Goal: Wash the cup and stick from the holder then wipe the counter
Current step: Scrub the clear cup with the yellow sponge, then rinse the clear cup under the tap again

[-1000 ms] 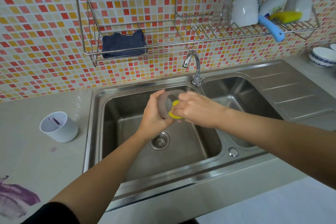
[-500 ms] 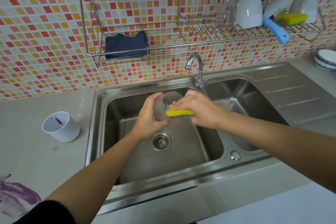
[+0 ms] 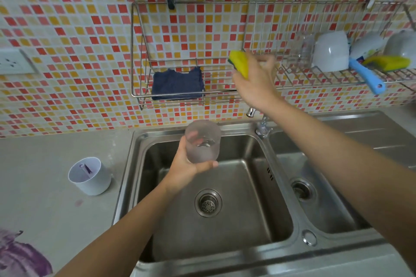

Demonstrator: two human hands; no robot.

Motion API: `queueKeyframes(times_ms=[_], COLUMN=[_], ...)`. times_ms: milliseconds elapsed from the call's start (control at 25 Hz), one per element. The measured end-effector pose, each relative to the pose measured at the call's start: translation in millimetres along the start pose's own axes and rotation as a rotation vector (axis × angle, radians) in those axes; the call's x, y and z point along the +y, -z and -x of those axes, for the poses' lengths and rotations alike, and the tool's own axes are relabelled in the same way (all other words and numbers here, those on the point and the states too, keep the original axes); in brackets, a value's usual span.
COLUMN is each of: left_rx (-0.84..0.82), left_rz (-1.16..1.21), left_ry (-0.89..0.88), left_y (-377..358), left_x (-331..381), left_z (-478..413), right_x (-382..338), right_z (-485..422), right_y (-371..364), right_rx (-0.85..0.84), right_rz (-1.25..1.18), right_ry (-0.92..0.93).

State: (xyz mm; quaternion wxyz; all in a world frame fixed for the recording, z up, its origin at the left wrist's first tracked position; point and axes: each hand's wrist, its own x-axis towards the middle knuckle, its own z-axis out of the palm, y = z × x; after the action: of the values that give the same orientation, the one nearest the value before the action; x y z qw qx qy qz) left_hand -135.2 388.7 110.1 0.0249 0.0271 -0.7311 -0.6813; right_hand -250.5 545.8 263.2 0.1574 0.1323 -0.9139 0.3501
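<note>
Stainless steel fills the middle of the view: a double sink (image 3: 227, 252) set into a grey counter (image 3: 45, 209), with a wire rack (image 3: 202, 2) on the tiled wall behind it. A purple stain (image 3: 20, 258) lies on the counter at the near left. The left hand (image 3: 186, 170) grips a translucent cup (image 3: 202, 141) from below and holds it roughly upright over the left basin. The right hand (image 3: 254, 84) is raised at the rack, fingers closed round a yellow sponge (image 3: 239, 63). The tap (image 3: 261, 127) sits just right of and behind the cup, its spout under the right wrist, so a rinse would likely need only a short shift of the cup rightward. The white holder (image 3: 90, 175) stands on the counter left of the sink, well apart from the right hand and much nearer the left one. Inside it the small purple stick (image 3: 86, 168) leans against the wall, its long axis tilted, top end up. By my judgement the stick is unwashed and the counter unwiped.
</note>
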Motion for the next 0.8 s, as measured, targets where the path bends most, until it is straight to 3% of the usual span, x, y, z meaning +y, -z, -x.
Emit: queueKeyframes(times_ms=[280, 440, 560, 800], left_rx=[0.021, 0.041, 0.041, -0.055], left_rz=[-0.073, -0.094, -0.037, 0.060], left_ry=[-0.010, -0.003, 0.003, 0.035], left_y=[22, 27, 15, -41], left_x=[-4, -5, -7, -22], left_z=[12, 13, 7, -15], right_x=[-9, -15, -14, 43], right_z=[-69, -80, -77, -26], right_y=[-63, -73, -58, -8], right_rx=[-0.427, -0.620, -0.417, 0.368], right_rz=[0.314, 0.301, 0.232, 0.006], right_ry=[-0.215, -0.314, -0.262, -0.058])
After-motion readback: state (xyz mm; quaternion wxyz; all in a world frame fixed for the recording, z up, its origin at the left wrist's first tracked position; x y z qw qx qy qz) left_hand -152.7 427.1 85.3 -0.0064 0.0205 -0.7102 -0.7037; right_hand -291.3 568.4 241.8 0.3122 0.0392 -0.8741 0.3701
